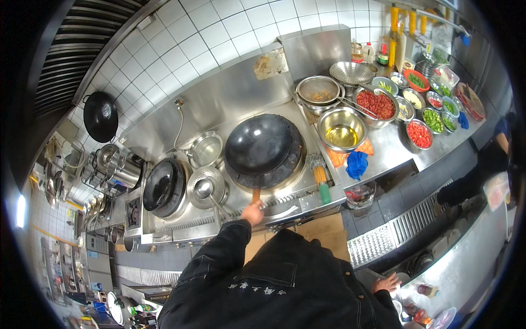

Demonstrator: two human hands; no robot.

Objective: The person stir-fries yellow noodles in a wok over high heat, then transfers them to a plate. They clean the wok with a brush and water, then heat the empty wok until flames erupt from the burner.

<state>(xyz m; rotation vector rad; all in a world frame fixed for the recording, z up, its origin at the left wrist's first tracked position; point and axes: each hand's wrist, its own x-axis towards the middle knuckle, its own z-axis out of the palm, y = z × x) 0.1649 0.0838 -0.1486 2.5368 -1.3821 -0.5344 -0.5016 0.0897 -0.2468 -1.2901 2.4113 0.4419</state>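
Note:
In the head view my left hand (252, 212) grips the wooden handle (256, 194) of a large black wok (263, 144). The wok rests on the round burner ring of a steel cooking range. My right hand (386, 283) is low on the right, fingers apart, at the edge of a steel counter (464, 271), and nothing shows in it. Left of the wok, a ladle (203, 188) lies in a perforated strainer (200, 202). Behind them stands a steel pot of clear liquid (207, 150). Right of the wok lies a green-handled wok brush (319, 174).
A smaller wok (159, 185) occupies the left burner. On the right stand a bowl of yellow oil (342, 130), a bowl of red minced food (375, 105), several bowls of chopped vegetables (419, 135) and a blue cloth (356, 165). Another person's arm (502, 142) shows at far right.

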